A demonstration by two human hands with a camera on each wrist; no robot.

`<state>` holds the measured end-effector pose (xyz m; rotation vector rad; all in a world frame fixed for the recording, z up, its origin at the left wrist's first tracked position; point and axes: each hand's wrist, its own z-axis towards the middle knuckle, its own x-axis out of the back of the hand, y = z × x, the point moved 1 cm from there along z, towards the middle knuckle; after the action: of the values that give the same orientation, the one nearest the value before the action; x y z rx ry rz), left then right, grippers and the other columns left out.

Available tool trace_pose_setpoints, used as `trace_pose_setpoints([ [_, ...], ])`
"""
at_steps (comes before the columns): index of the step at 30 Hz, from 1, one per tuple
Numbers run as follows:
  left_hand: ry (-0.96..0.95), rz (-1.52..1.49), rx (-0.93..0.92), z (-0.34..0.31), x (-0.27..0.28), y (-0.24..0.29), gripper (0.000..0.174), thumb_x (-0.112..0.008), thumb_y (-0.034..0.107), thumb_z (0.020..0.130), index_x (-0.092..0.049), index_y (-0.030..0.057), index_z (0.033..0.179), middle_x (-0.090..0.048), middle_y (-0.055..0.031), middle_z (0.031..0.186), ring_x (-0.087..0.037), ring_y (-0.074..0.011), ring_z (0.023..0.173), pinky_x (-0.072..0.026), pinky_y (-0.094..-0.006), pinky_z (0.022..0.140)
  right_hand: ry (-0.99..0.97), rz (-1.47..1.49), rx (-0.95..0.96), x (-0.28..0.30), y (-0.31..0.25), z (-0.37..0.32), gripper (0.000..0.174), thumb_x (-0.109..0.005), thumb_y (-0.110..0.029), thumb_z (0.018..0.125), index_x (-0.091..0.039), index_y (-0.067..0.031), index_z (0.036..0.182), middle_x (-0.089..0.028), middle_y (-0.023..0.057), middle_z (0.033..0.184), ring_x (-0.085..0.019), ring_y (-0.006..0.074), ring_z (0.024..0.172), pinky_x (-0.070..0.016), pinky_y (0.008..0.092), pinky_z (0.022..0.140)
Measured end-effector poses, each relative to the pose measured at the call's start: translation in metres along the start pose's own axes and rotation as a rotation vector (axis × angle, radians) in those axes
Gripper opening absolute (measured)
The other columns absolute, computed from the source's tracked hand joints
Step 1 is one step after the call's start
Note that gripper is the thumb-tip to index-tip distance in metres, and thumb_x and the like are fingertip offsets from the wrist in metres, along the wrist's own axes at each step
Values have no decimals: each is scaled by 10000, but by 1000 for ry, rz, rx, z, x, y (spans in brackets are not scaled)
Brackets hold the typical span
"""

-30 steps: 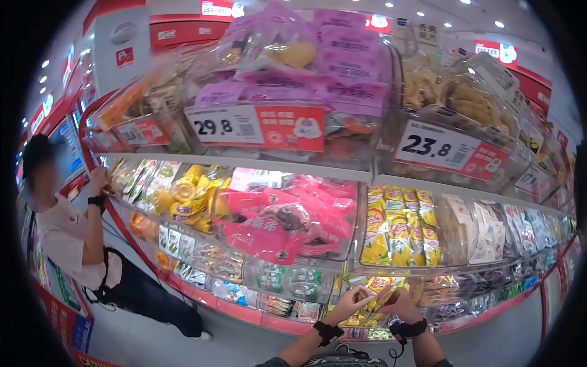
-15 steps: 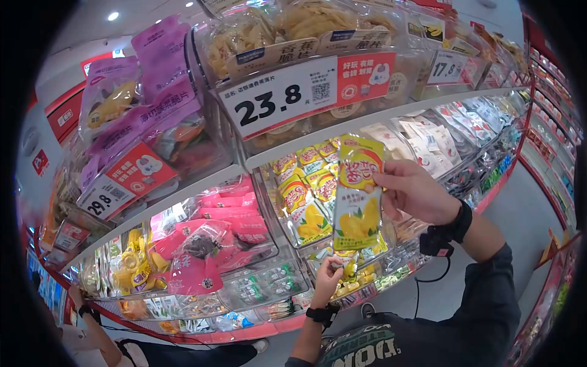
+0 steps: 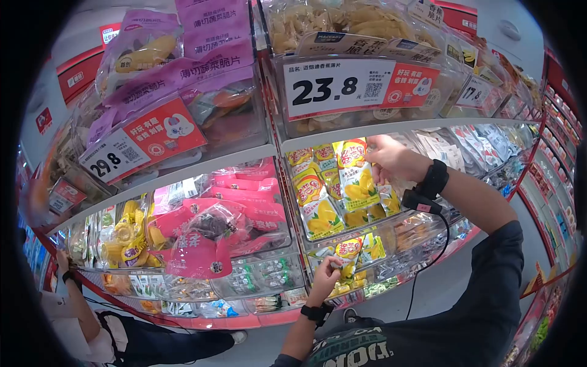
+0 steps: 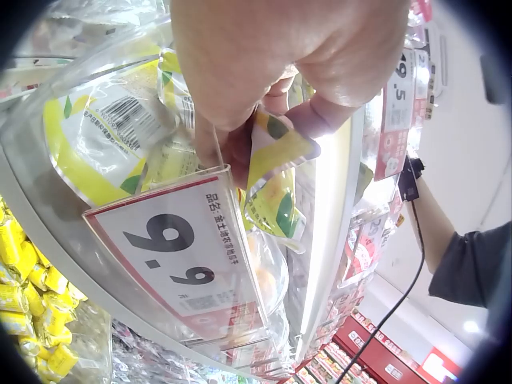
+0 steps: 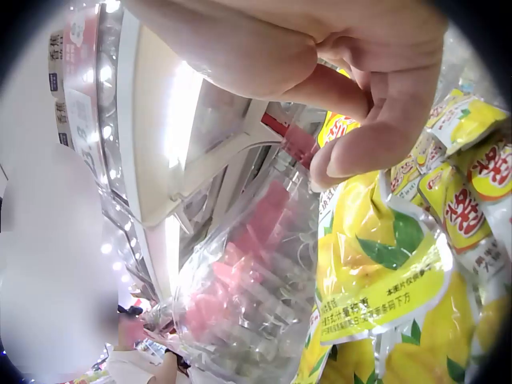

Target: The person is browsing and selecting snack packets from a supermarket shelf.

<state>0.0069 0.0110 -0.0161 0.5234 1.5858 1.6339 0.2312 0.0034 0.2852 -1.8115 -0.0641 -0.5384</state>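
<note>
With its fingers curled at the side edge, my right hand (image 3: pixel 397 160) holds a yellow-and-white snack packet (image 3: pixel 358 180) printed with mango-like fruit. It stands upright against similar packets (image 3: pixel 313 205) in the middle-tier clear bin. The right wrist view shows the same packet (image 5: pixel 380 256) close under the fingertips. Lower down, my left hand (image 3: pixel 326 280) is at the front of the bin below. In the left wrist view its thumb and fingers pinch a corner of another yellow packet (image 4: pixel 276 152), behind a 9.9 price card (image 4: pixel 180 256).
Pink bags (image 3: pixel 214 226) fill the bin to the left. Above, a shelf carries a 23.8 price card (image 3: pixel 361 88) and purple bags (image 3: pixel 214 37). Another person's arm (image 3: pixel 82 306) reaches to the shelf rail at the left. A black cable (image 3: pixel 443 244) hangs from my right wrist.
My right hand has left the lower bin beside my left hand, raised a packet, and moved it in against the packets in the bin above. The head view has turned right.
</note>
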Motion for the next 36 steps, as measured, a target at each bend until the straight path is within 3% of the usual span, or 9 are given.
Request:
trace_pose_setpoints([
  [6,-28,8,-26,0,0,-3,237,-464,-55,751,-507,42,963,-509,14,889,-428,-34,697,-371,-185,618,-254,-72,-60,-22,5,-15,656,-449,-38,909,-56,30,1429,-582,182,899,-668,227,747,-568,291,609],
  [10,-32,-14,-10,1,-1,-5,246,-454,-67,736,-499,44,952,-505,7,919,-450,-47,745,-387,-187,663,-68,-563,164,-19,-14,-54,593,-459,-62,914,-173,9,1430,-596,188,1085,-665,202,779,-556,282,657],
  [11,-37,-11,3,1,0,-5,253,-446,-72,731,-496,43,950,-504,1,925,-457,-53,766,-389,-189,682,-1,-643,306,-15,-11,-59,471,-499,-94,913,-370,22,1351,-614,164,1108,-666,186,786,-538,276,646],
  [14,-56,-16,17,2,0,3,280,-412,-92,710,-486,37,948,-498,-20,943,-470,-73,835,-384,-194,736,-382,-248,243,-12,-20,-105,363,-535,-146,913,-509,34,1227,-647,140,1050,-669,177,794,-523,272,665],
  [18,-76,-22,0,3,1,3,318,-371,-114,688,-475,29,952,-492,-44,961,-471,-90,906,-372,-199,781,-992,-480,273,-37,48,-118,357,-549,-277,918,-590,15,1120,-673,130,943,-672,208,796,-511,320,704],
  [22,-67,-3,23,3,0,4,298,-370,-114,703,-483,26,940,-516,-38,947,-495,-95,848,-383,-200,754,-267,-648,233,-95,176,-89,372,-603,-356,877,-639,-8,1003,-679,71,785,-647,163,684,-503,289,631],
  [25,-66,6,52,2,1,5,285,-376,-123,707,-487,22,926,-534,-42,934,-516,-98,880,-401,-221,806,124,60,55,-130,217,-74,316,-660,-294,844,-642,5,945,-663,73,732,-631,126,647,-495,266,570],
  [34,-168,70,-20,-7,2,29,163,-500,-92,740,-607,-22,841,-596,-38,789,-549,-119,745,-430,-239,724,109,-265,504,-112,193,-99,292,-739,-202,756,-633,-19,957,-627,117,709,-609,194,596,-462,298,559],
  [36,-182,155,-70,-12,4,32,148,-503,-45,807,-619,-21,895,-623,-106,1021,-591,-183,926,-445,-284,831,51,-294,566,-88,156,-120,279,-740,-198,758,-634,-19,944,-618,115,708,-601,206,598,-455,298,560],
])
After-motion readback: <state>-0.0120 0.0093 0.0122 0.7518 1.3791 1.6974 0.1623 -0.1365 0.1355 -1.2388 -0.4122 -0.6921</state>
